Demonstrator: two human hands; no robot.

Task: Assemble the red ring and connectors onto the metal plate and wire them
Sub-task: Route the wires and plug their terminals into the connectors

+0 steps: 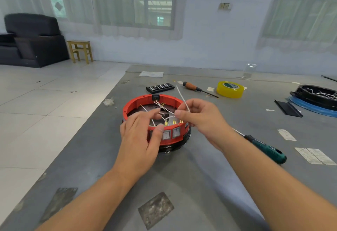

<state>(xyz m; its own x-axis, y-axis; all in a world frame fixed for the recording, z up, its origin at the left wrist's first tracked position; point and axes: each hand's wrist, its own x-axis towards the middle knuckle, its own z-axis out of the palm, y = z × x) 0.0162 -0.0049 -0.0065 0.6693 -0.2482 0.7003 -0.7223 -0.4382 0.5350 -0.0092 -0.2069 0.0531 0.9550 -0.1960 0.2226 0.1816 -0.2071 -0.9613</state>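
In the middle of the frame the red ring [145, 103] sits on the metal plate [175, 146], on the grey counter [200, 176]. The right hand [202, 119] pinches a thin white wire [182, 97] between thumb and fingers, just above the ring. The left hand [140, 139] rests on the ring's near rim, its fingers relaxed and holding nothing. A green-handled screwdriver [266, 148] lies at the right, a roll of yellow tape [230, 89] farther up.

A yellow tape roll [230, 89], two screwdrivers [197, 89] [265, 148] and a bit case [160, 87] lie on the grey table [200, 185]; a sofa [31, 39] and stool [80, 50] stand behind.
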